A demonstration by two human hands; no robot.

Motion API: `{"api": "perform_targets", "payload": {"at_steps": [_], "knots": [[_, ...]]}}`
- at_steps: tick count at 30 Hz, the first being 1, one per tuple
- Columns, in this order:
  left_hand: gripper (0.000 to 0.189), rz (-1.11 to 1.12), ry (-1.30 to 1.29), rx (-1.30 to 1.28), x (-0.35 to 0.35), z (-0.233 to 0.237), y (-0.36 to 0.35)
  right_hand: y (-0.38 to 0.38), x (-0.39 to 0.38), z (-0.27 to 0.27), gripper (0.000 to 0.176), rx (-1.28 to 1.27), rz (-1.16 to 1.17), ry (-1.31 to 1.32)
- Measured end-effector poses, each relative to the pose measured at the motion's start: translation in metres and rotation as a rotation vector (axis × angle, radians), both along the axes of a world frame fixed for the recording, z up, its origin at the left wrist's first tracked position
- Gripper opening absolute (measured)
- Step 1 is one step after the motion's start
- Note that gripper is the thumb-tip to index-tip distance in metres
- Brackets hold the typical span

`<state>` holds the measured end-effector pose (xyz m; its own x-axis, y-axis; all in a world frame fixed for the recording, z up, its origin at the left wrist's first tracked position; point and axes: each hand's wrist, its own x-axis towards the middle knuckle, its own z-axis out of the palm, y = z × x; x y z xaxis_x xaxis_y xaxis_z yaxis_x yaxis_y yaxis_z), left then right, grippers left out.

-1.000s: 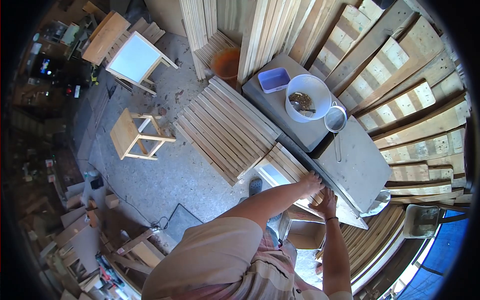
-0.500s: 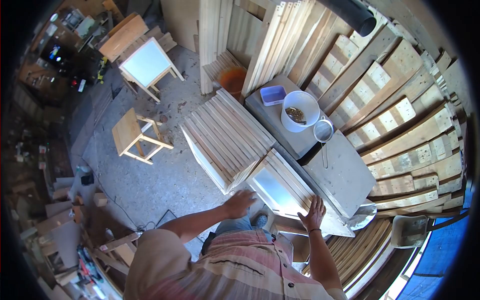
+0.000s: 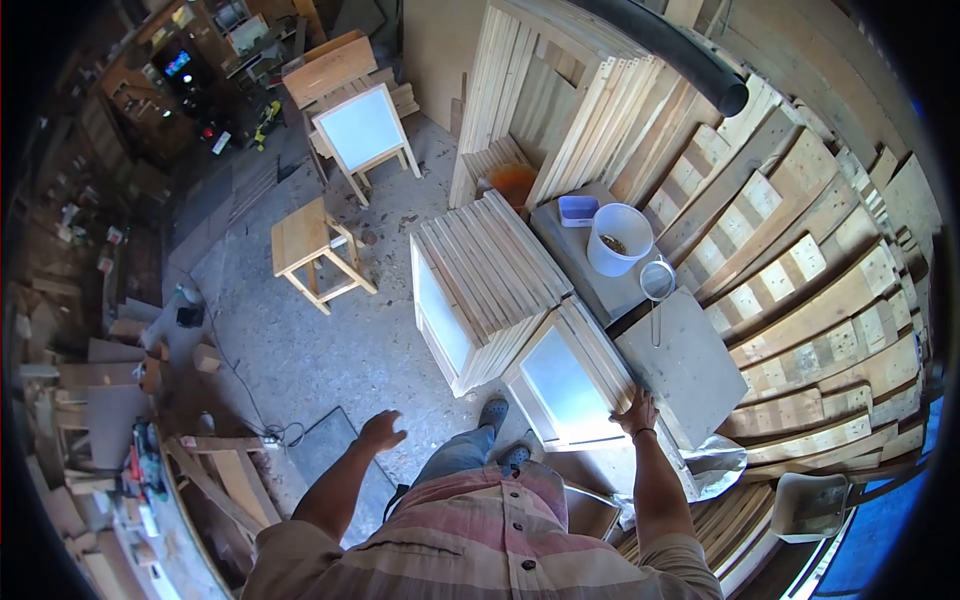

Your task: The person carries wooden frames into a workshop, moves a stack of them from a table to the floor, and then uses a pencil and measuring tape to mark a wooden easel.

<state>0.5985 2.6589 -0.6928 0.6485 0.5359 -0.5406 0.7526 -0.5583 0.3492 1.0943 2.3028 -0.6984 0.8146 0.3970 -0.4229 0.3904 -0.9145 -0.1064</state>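
My right hand rests on the near top edge of a row of wooden frames with white panels, standing on edge in front of me. My left hand hangs free over the concrete floor, fingers apart, holding nothing. A second, larger row of the same frames stands just beyond. A grey slab table lies to the right of the frames.
On the table stand a white bucket, a blue tub and a metal sieve. Pallets lean along the right. Two wooden stools stand on the floor at left, and a cluttered workbench is at lower left.
My left hand has left the frames and swung down and left over the floor. My right hand stays on the frame edge. The view has pulled back from the frames.
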Motion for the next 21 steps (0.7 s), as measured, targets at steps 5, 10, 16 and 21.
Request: {"api": "perform_targets", "payload": {"at_steps": [5, 10, 16, 21], "knots": [[0.055, 0.213, 0.249, -0.083, -0.102, 0.002, -0.03, -0.004, 0.006, 0.0, 0.115, -0.003, -0.017, -0.025], [0.056, 0.312, 0.238, -0.199, -0.149, -0.007, -0.071, 0.017, -0.006, 0.078, 0.07, 0.134, 0.075, -0.104], [0.057, 0.314, -0.027, -0.28, -0.137, -0.037, -0.047, 0.015, -0.088, -0.024, 0.058, 0.439, 0.18, -0.021], [0.058, 0.436, -0.15, -0.286, -0.12, -0.002, 0.044, 0.073, -0.215, -0.064, 0.049, 0.451, 0.164, 0.494]]}}
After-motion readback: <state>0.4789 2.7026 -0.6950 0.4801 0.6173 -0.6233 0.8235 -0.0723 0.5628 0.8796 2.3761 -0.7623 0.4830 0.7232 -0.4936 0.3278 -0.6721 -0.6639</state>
